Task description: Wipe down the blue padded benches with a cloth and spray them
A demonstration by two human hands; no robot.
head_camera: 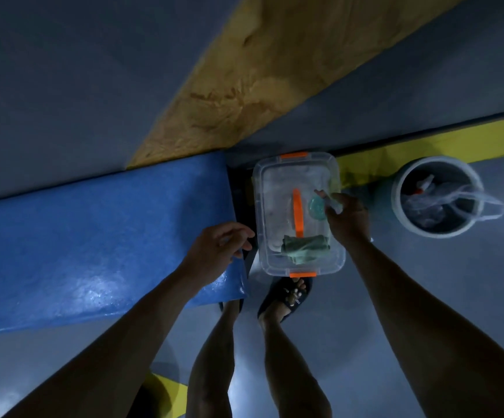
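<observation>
The blue padded bench [94,236] runs from the left edge to the middle, its surface shiny. Beside its right end stands a clear plastic box [258,188] with orange clips and an orange handle. A folded green cloth [305,247] lies on the box's lid near the front. My right hand [348,215] is over the box's right side and grips a clear spray bottle [320,205] with a teal base. My left hand [220,247] hovers over the bench's right end, fingers loosely curled, holding nothing.
A white bucket [401,212] lined with a plastic bag and holding bottles stands right of the box. A yellow strip [455,140] runs along the wall base. A wooden panel [259,70] slants up the grey wall. My sandalled feet [286,297] stand just before the box.
</observation>
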